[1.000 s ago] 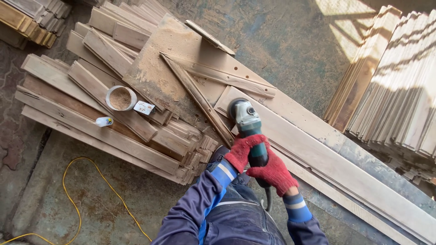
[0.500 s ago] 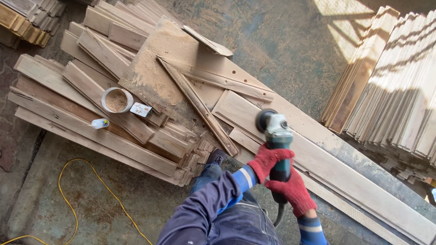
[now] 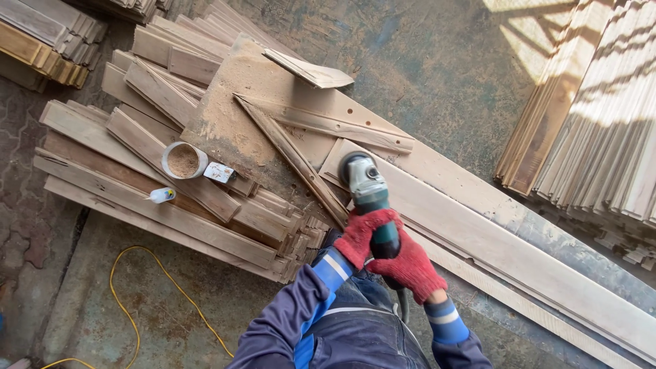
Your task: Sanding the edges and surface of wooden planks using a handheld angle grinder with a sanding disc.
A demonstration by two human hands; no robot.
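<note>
Seen from the head camera: a grinder (image 3: 369, 193) with a green body, a pale grey metal head and a dark round disc, lying head-down on the near end of a long pale board (image 3: 478, 236) that runs off to the lower right. Left hand (image 3: 364, 234) in a red knit glove wrapped tight around the green body just behind the head, right hand (image 3: 410, 267) in a matching glove clenched around the rear of the handle, a dark cord hanging below it. To the left, a heap of rough planks (image 3: 157, 184) dusted with sawdust, carrying a round tub (image 3: 183, 160) of sawdust and a small white bottle (image 3: 162, 195), with a yellow cable (image 3: 147, 290) looping over the floor beneath.
</note>
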